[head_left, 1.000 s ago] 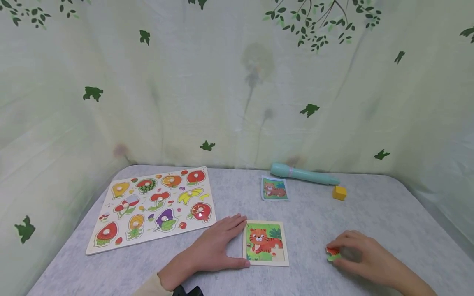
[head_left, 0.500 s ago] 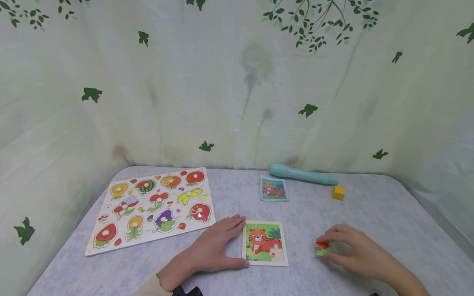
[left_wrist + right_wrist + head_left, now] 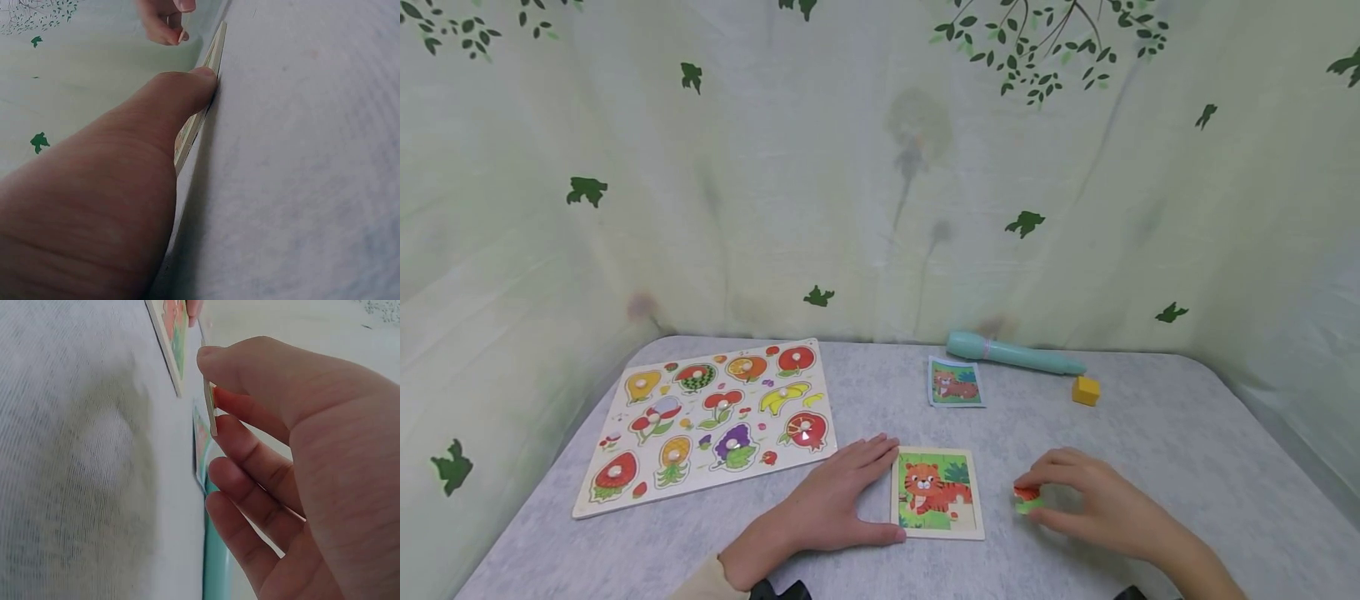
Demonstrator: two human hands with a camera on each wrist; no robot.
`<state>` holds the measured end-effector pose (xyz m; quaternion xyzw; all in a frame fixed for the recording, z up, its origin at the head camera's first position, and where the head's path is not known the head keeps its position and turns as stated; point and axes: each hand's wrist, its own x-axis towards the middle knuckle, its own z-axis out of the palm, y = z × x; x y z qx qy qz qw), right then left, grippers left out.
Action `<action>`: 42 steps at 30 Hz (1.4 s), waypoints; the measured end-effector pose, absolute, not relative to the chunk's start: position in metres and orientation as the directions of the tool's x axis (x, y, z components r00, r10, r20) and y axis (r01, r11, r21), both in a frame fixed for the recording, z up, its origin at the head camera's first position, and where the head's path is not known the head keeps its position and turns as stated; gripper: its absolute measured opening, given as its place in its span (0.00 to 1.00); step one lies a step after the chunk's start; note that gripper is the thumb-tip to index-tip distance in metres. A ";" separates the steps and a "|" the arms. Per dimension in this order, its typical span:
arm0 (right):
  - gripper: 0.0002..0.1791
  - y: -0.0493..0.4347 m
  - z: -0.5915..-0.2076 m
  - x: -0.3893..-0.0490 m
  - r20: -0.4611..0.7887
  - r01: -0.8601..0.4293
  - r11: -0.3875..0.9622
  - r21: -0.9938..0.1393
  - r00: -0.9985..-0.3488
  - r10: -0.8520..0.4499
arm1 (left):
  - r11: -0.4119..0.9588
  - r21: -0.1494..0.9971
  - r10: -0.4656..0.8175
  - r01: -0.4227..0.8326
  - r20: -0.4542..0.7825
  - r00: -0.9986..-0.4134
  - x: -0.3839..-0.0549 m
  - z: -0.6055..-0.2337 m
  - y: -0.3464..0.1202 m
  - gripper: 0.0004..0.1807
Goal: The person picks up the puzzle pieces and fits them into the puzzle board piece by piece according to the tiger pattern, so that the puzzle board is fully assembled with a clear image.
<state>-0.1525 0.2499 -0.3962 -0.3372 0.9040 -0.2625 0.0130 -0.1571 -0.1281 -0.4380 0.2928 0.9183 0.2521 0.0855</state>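
A square tiger puzzle (image 3: 934,490) lies in its pale wooden frame, with a bare gap at its lower right. My left hand (image 3: 831,498) rests flat at the frame's left side, fingers near the top corner and thumb touching the lower corner. Right of the frame, my right hand (image 3: 1093,504) pinches a small red and green puzzle piece (image 3: 1027,500) between thumb and fingers. In the right wrist view the puzzle piece (image 3: 210,400) is seen edge-on, raised off the table, its printed face hidden.
A white fruit peg puzzle board (image 3: 715,485) lies at the left. Further back are a small tiger picture card (image 3: 957,383), a teal stick-shaped object (image 3: 1022,357) with a thick end, and a yellow block (image 3: 1086,391). A leaf-patterned curtain (image 3: 850,167) hangs behind the table.
My right hand has moved left with the puzzle piece, closer to the wooden frame. My left hand has stayed in place at the frame.
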 end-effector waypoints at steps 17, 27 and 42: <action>0.14 0.217 -0.397 -0.155 0.121 -0.610 0.612 -0.503 -0.751 -0.650 | 0.700 0.511 0.584 0.500 -0.005 -0.812 -0.158 -0.439 -0.128 0.56; 0.15 0.202 -0.409 -0.153 0.158 -0.621 0.590 -0.517 -0.746 -0.647 | 0.695 0.515 0.589 0.502 -0.007 -0.808 -0.158 -0.440 -0.128 0.56; 0.15 0.191 -0.435 -0.148 0.300 -0.689 0.537 -0.487 -0.709 -0.639 | 0.699 0.513 0.580 0.498 0.000 -0.814 -0.157 -0.439 -0.128 0.55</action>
